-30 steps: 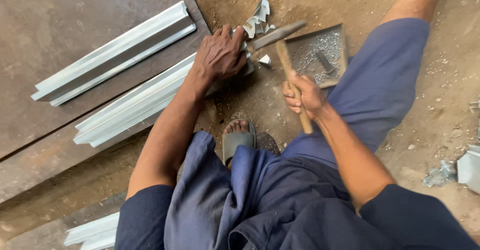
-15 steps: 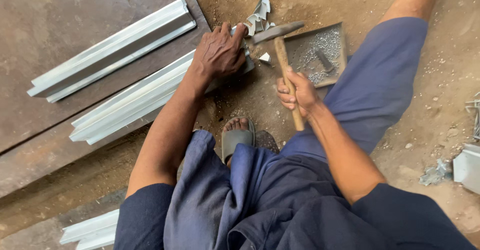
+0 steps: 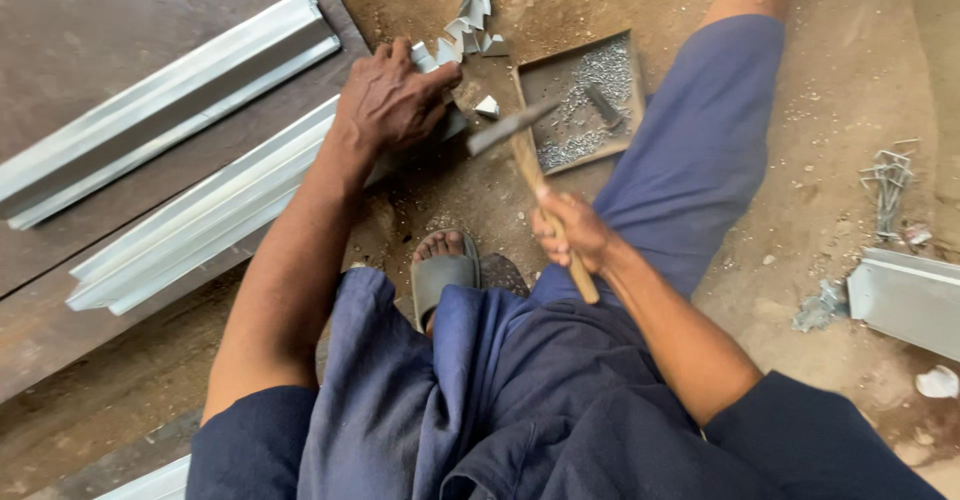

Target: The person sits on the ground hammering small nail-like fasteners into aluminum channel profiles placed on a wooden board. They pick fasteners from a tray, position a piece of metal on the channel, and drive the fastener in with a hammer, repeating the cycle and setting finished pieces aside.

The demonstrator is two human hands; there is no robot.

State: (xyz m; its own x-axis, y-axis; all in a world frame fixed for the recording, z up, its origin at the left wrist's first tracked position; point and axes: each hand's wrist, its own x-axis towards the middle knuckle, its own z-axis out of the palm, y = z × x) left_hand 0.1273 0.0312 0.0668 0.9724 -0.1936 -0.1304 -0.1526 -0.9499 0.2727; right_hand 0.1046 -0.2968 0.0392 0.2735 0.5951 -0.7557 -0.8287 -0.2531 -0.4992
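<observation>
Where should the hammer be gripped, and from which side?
Grip the hammer on its wooden handle near the butt end, where the right hand wraps it now. Come from the person's side, since the handle slants back toward the body and the steel head points away, toward the tray of nails.

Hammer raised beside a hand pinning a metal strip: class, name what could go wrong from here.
1. The left hand presses on the strip right by its end, near the hammer; a stray blow could hit the fingers.
2. The right hand grips the handle low down, so the head may wander.
3. Sharp offcuts lie close to the sandalled foot, which could be cut.
</observation>
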